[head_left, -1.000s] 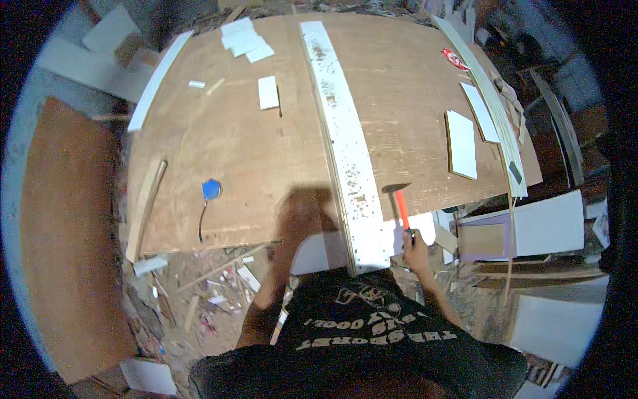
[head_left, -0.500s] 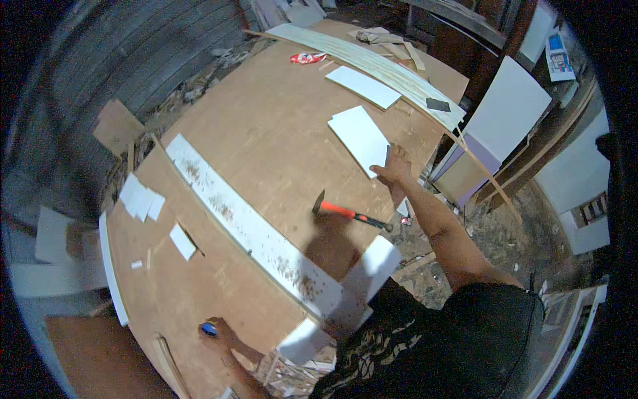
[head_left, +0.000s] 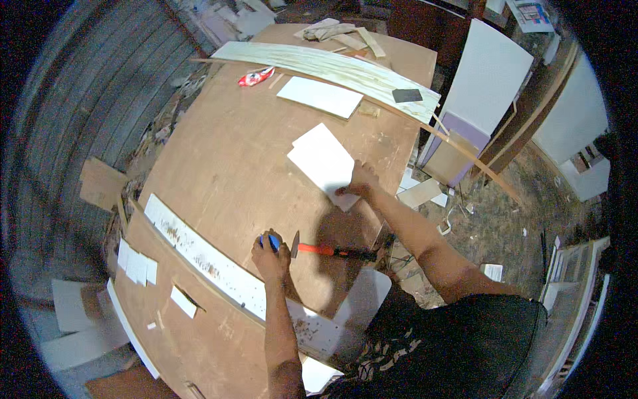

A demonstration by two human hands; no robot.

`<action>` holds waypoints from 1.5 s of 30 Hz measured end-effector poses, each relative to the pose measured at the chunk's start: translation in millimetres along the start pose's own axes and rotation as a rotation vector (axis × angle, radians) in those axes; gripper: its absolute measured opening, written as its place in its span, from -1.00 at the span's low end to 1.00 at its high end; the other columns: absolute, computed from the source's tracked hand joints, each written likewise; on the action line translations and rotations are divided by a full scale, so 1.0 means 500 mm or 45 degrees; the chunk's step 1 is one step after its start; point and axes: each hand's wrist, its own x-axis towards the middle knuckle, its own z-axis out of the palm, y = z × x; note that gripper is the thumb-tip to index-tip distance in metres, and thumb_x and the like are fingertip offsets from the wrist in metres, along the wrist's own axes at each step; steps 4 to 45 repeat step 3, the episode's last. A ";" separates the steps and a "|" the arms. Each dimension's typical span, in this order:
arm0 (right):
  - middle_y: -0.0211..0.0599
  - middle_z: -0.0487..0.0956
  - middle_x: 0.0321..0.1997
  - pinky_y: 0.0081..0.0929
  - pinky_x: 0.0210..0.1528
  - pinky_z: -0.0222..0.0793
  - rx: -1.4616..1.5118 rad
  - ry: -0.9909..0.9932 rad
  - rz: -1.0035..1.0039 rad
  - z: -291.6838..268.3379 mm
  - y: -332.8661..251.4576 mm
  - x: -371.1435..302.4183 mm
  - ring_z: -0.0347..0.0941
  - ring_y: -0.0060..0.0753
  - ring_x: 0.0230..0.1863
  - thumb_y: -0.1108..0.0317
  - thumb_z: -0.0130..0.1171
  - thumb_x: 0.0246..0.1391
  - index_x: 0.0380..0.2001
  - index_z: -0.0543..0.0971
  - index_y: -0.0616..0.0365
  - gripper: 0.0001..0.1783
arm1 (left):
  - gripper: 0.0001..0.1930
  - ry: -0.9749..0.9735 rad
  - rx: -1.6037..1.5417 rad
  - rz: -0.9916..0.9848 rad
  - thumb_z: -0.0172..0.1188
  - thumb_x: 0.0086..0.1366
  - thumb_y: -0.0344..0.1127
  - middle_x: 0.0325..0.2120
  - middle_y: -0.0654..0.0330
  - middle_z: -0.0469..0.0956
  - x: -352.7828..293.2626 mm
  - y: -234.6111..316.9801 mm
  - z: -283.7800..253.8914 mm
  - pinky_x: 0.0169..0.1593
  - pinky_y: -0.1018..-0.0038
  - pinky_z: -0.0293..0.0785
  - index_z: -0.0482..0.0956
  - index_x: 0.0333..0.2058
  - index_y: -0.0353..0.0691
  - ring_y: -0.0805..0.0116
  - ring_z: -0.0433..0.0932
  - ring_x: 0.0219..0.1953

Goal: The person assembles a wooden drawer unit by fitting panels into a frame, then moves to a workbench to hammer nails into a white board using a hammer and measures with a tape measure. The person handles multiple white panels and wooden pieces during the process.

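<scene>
My left hand (head_left: 271, 258) is closed around a small rounded blue object (head_left: 269, 243), whose kind the fingers mostly hide. It is above the tabletop, just left of the head of a hammer (head_left: 319, 249) with a red and black handle. Two white boards (head_left: 322, 156) lie overlapped, one almost covering the other. My right hand (head_left: 359, 183) grips their near right edge, thumb on top and the other fingers along the side. Below my left hand runs a long white strip (head_left: 206, 256) scattered with small dark bits, partly behind my left forearm.
A brown wooden tabletop (head_left: 219, 153) carries another white board (head_left: 319, 97), pale greenish planks (head_left: 319, 70) with a dark rectangular piece (head_left: 407, 96), and a red and white packet (head_left: 256, 76). Small white pieces (head_left: 136, 263) lie at the left. Scraps litter the floor (head_left: 478, 206) at the right.
My left hand has come from the near left up beside the hammer, still holding the blue object. My right hand stays on the white boards. The view has shifted.
</scene>
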 end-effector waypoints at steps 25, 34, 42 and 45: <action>0.06 0.39 0.32 0.16 0.36 0.21 0.137 -0.087 -0.261 0.022 0.051 0.004 0.14 0.23 0.45 -0.28 0.66 -0.53 0.39 0.17 0.22 0.45 | -0.30 -0.037 -0.297 0.033 0.33 0.17 -0.11 0.24 -0.24 0.32 0.077 0.036 0.054 0.33 0.01 0.22 0.36 0.26 -0.20 -0.22 0.27 0.29; 0.06 0.39 0.32 0.16 0.36 0.21 0.137 -0.087 -0.261 0.022 0.051 0.004 0.14 0.23 0.45 -0.28 0.66 -0.53 0.39 0.17 0.22 0.45 | -0.30 -0.037 -0.297 0.033 0.33 0.17 -0.11 0.24 -0.24 0.32 0.077 0.036 0.054 0.33 0.01 0.22 0.36 0.26 -0.20 -0.22 0.27 0.29; 0.06 0.39 0.32 0.16 0.36 0.21 0.137 -0.087 -0.261 0.022 0.051 0.004 0.14 0.23 0.45 -0.28 0.66 -0.53 0.39 0.17 0.22 0.45 | -0.30 -0.037 -0.297 0.033 0.33 0.17 -0.11 0.24 -0.24 0.32 0.077 0.036 0.054 0.33 0.01 0.22 0.36 0.26 -0.20 -0.22 0.27 0.29; 0.06 0.39 0.32 0.16 0.36 0.21 0.137 -0.087 -0.261 0.022 0.051 0.004 0.14 0.23 0.45 -0.28 0.66 -0.53 0.39 0.17 0.22 0.45 | -0.30 -0.037 -0.297 0.033 0.33 0.17 -0.11 0.24 -0.24 0.32 0.077 0.036 0.054 0.33 0.01 0.22 0.36 0.26 -0.20 -0.22 0.27 0.29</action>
